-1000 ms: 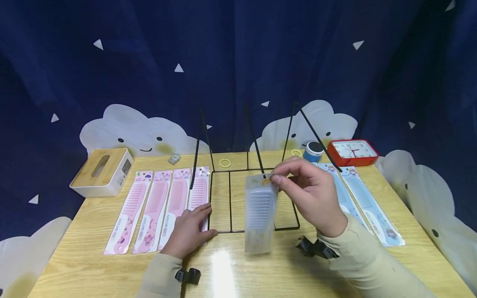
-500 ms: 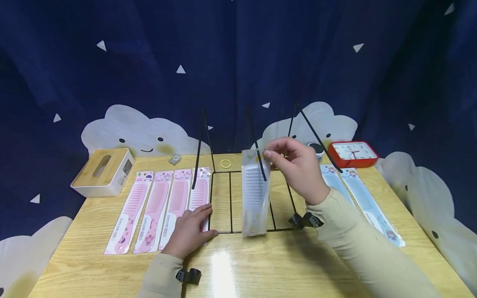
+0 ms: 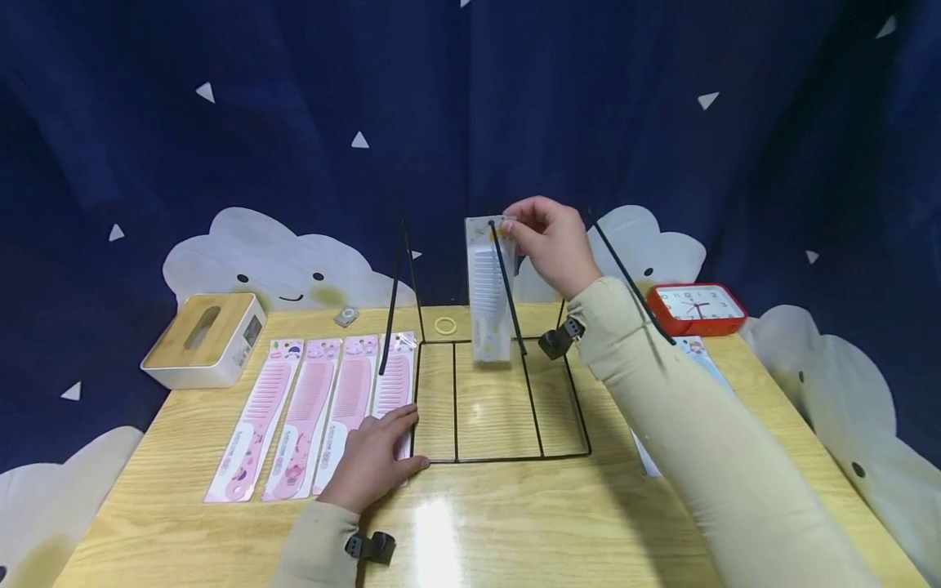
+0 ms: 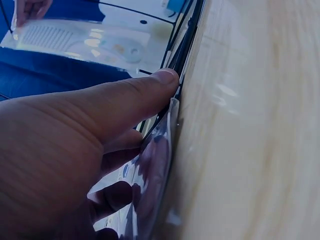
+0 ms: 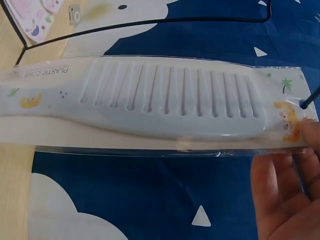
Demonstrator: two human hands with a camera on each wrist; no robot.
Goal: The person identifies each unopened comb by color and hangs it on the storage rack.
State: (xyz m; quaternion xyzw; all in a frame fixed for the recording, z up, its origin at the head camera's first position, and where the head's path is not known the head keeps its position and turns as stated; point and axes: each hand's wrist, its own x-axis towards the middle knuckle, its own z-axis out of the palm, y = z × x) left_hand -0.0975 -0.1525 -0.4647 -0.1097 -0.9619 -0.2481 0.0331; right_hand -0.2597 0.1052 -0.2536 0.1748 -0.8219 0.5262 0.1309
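Observation:
A white comb (image 3: 485, 278) in a clear pack hangs upright on the middle prong of a black wire rack (image 3: 507, 459). My right hand (image 3: 547, 245) pinches the pack's top right corner, near the prong's raised rear end. In the right wrist view, the prong (image 5: 311, 98) passes through the pack's top hole beside the fingers. My left hand (image 3: 375, 457) rests at the rack's front left corner, thumb along the front wire and fingers over the lower part of a pink comb pack (image 3: 393, 367). The left wrist view shows the thumb (image 4: 145, 90) against the black wire.
Several pink comb packs (image 3: 305, 416) lie left of the rack. Blue packs (image 3: 698, 351) on the right are partly hidden by my right sleeve. A tissue box (image 3: 202, 339), a small grey clip-like device (image 3: 346, 316), a yellow ring (image 3: 444, 326) and a red clock (image 3: 697, 309) stand or lie farther back.
My right hand has moved up and away from me, sliding the white comb pack from the middle prong's front tip to its rear end. The left hand has stayed in place.

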